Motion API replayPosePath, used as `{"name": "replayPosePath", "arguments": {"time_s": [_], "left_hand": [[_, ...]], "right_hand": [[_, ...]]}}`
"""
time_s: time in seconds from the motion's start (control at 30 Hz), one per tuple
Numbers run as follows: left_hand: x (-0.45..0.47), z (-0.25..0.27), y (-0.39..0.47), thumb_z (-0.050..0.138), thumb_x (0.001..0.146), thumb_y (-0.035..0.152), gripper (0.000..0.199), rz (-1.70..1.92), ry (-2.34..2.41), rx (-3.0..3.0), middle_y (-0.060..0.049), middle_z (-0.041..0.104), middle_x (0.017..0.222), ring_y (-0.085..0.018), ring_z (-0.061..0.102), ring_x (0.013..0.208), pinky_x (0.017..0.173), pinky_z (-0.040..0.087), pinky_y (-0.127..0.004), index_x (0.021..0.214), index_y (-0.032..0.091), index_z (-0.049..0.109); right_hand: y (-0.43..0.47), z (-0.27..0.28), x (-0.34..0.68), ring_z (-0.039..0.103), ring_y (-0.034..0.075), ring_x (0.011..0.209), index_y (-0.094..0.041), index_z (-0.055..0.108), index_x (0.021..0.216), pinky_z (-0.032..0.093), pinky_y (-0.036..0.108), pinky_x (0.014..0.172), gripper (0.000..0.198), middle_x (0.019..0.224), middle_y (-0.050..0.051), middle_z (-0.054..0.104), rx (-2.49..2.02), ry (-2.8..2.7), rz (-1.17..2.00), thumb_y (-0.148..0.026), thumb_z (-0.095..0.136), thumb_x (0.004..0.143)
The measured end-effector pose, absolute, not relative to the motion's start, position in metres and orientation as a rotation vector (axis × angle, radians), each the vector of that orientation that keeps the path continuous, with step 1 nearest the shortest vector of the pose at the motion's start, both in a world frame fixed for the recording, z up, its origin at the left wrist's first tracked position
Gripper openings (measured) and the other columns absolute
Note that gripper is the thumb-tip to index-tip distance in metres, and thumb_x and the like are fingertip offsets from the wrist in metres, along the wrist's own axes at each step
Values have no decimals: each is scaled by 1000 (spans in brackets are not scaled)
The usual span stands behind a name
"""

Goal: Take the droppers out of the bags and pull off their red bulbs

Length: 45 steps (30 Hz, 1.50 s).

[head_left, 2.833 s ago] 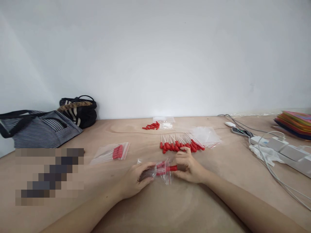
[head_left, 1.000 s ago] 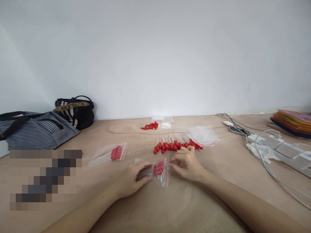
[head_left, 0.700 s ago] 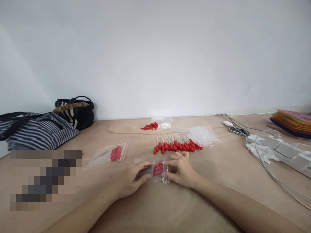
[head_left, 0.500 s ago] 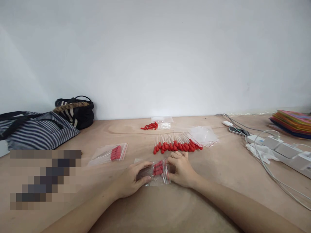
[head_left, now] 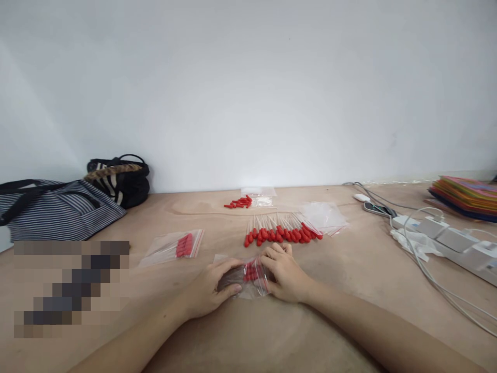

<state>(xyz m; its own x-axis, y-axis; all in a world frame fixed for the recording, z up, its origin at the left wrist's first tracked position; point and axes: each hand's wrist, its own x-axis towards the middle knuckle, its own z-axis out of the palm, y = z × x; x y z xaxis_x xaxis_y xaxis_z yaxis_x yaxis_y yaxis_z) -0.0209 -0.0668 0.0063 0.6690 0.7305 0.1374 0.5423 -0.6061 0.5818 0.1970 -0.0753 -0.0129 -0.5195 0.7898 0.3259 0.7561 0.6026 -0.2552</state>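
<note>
A clear zip-lock bag (head_left: 252,291) lies in front of me with several red-tipped sticks (head_left: 250,271) in it, their red ends toward its red-lined zip edge. My left hand (head_left: 212,287) grips the bag's left part between thumb and fingers. At the zip end, my right hand (head_left: 285,272) is closed on the bag's edge; its fingertips are partly hidden. Just beyond the hands, a row of loose sticks with red tips (head_left: 281,235) lies on the table, tips toward me. Another zip-lock bag (head_left: 161,249) holding red-tipped sticks lies flat to the left.
Small red pieces (head_left: 238,202) and thin white sticks (head_left: 262,201) lie near the wall. Flat clear bags (head_left: 324,215) are right of the row. A power strip (head_left: 462,243) with cables, a phone (head_left: 378,209) and coloured sheets (head_left: 466,197) lie right; a striped bag (head_left: 62,210) lies left.
My right hand has shifted slightly left over the zip end of the bag, covering more of it. My left hand stays in place on the bag.
</note>
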Motion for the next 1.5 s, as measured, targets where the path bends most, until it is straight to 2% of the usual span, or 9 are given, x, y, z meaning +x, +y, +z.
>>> {"name": "replayPosePath", "arguments": {"time_s": [0.33, 0.5, 0.73, 0.9, 1.1, 1.23, 1.4, 1.5], "left_hand": [[-22, 3, -65, 51, 80, 30, 35, 498, 996, 2393, -4, 57, 114, -20, 53, 101, 88, 41, -33, 114, 24, 48], [-21, 5, -67, 51, 79, 29, 34, 476, 1007, 2384, -3, 58, 112, -20, 54, 100, 86, 42, -32, 113, 23, 48], [-21, 5, -69, 53, 77, 30, 35, 467, 1057, 2380, -2, 59, 111, -21, 54, 99, 87, 42, -34, 112, 25, 50], [-21, 3, -68, 53, 78, 32, 37, 459, 1080, 2378, -3, 58, 113, -21, 54, 101, 87, 42, -34, 113, 25, 49], [-22, 4, -69, 53, 78, 31, 36, 457, 1058, 2377, -2, 59, 111, -20, 54, 100, 86, 42, -32, 113, 26, 50], [-22, 5, -69, 54, 77, 30, 37, 440, 1077, 2372, -2, 59, 113, -21, 54, 101, 87, 42, -32, 114, 26, 49], [-23, 4, -68, 53, 77, 31, 37, 438, 1088, 2373, -2, 58, 114, -21, 53, 101, 87, 42, -33, 114, 26, 49], [-23, 5, -68, 54, 77, 31, 38, 430, 1093, 2372, -2, 58, 114, -21, 53, 102, 87, 42, -33, 114, 26, 49]], "right_hand": [[-77, -14, 197, 43, 15, 79, -20, 49, 82, 21, 32, 77, 20, 78, -2, 57, -1113, -2390, 268, -31, 61, 70], [-76, -15, 199, 46, 13, 75, -20, 51, 76, 20, 34, 82, 13, 67, -5, 55, -1011, -2334, 310, -28, 59, 70], [-72, -11, 211, 45, 12, 69, -19, 51, 69, 20, 35, 83, 17, 64, -6, 53, -1031, -2321, 389, -24, 65, 59], [-75, -8, 209, 48, 16, 79, -21, 55, 71, 21, 38, 84, 22, 69, -4, 59, -1109, -2339, 558, -35, 70, 61], [-74, -9, 212, 53, 15, 77, -20, 60, 69, 27, 40, 85, 6, 71, -1, 62, -1126, -2230, 649, -25, 64, 69], [-60, -9, 239, 56, 14, 73, -18, 65, 78, 41, 30, 71, 16, 79, 3, 61, -987, -1987, 959, -32, 63, 70], [-44, -2, 283, 58, 13, 74, -17, 64, 82, 44, 27, 69, 25, 81, 3, 63, -1027, -1710, 1104, -36, 67, 67], [-40, 10, 302, 57, 13, 66, -16, 63, 85, 45, 27, 63, 29, 73, 2, 64, -1055, -1648, 1083, -38, 67, 67]]}}
